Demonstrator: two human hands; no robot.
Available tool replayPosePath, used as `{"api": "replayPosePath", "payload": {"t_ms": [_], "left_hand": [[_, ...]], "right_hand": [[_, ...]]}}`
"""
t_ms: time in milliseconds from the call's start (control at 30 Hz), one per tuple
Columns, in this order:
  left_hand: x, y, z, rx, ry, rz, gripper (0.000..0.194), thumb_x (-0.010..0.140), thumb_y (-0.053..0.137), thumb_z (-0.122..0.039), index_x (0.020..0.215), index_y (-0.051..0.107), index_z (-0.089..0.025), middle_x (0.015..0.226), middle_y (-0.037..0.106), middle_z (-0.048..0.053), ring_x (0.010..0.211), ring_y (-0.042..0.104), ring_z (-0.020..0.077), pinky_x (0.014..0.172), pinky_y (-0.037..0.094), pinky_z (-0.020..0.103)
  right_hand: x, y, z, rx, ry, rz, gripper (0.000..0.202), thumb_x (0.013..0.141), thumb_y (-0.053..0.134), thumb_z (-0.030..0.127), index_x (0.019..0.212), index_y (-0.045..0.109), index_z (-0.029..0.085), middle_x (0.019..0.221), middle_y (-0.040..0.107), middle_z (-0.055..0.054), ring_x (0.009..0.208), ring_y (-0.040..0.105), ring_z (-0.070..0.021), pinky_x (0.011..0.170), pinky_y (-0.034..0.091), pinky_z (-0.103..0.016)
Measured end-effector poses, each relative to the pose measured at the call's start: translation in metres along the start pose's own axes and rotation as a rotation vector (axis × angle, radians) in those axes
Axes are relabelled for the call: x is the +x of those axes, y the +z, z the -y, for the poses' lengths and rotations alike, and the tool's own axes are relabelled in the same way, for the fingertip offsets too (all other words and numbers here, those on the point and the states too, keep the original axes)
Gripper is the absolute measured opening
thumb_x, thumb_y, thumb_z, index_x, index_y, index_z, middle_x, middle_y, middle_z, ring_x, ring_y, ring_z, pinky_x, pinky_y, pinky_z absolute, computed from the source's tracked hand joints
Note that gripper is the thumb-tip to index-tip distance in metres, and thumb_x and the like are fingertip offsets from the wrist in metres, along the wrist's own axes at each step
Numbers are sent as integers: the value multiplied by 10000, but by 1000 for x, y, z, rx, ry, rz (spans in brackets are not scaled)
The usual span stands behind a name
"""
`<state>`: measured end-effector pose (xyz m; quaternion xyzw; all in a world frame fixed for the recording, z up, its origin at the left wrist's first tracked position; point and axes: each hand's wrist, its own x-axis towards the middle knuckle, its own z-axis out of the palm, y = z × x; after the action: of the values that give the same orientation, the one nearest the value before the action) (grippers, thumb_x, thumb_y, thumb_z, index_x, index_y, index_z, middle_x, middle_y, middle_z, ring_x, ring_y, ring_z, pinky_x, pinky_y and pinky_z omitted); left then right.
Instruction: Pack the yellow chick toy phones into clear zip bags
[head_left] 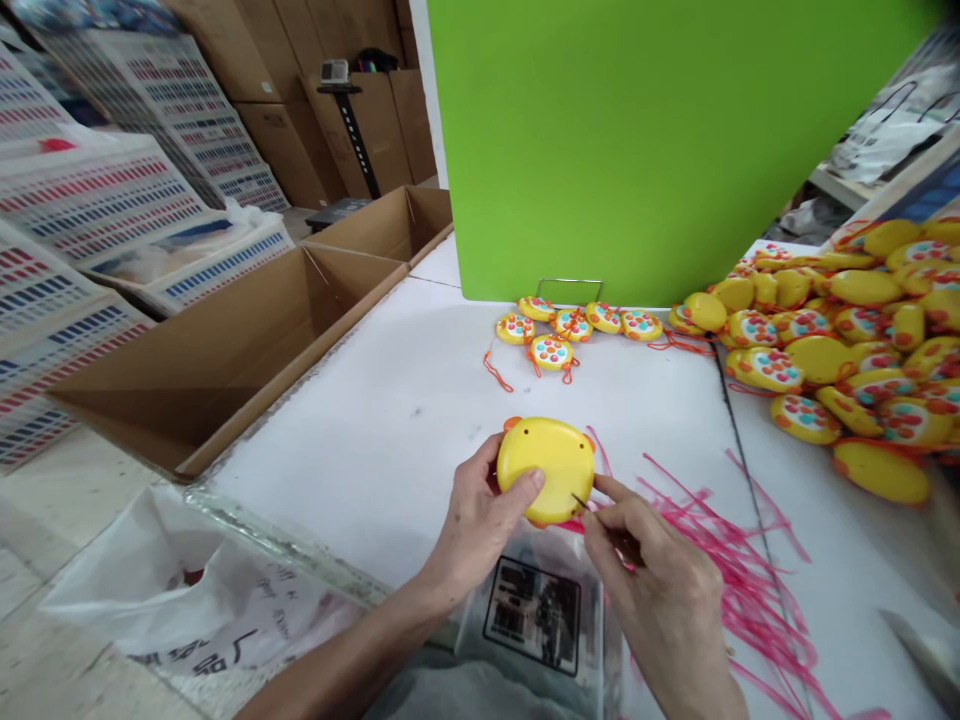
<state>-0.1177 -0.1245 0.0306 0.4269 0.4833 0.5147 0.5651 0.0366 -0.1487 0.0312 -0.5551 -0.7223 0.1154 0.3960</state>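
My left hand (480, 510) holds a yellow rounded toy (551, 462), its plain back with small dark holes facing up and the thumb pressed on it. At the toy's lower right edge, my right hand (645, 550) pinches a thin dark pointed piece (580, 502), too small to name. Beyond the hands, several yellow toys with coloured dots (551, 352) and orange cords lie on the white table (375, 400). A large heap of similar toys (821, 360) fills the right side.
A green panel (622, 150) stands at the table's back. Pink strips (750, 590) are scattered at the right. Open cardboard boxes (247, 350) line the left edge, near white crates (90, 200). A plastic bag (172, 580) hangs at lower left.
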Motion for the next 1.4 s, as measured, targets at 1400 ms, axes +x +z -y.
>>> {"api": "replayPosePath", "payload": {"t_ms": [1400], "left_hand": [[-3,-5,1,63,3,17,296,809,587,-268,1081,539,-161,922,578,28,810,525,145,705,459,233]], "right_hand": [[-7,0,-8,14,-22,85,130,858,521,222,729,507,213,1024,689,-23,507,604,-68,474,455,-178]]}}
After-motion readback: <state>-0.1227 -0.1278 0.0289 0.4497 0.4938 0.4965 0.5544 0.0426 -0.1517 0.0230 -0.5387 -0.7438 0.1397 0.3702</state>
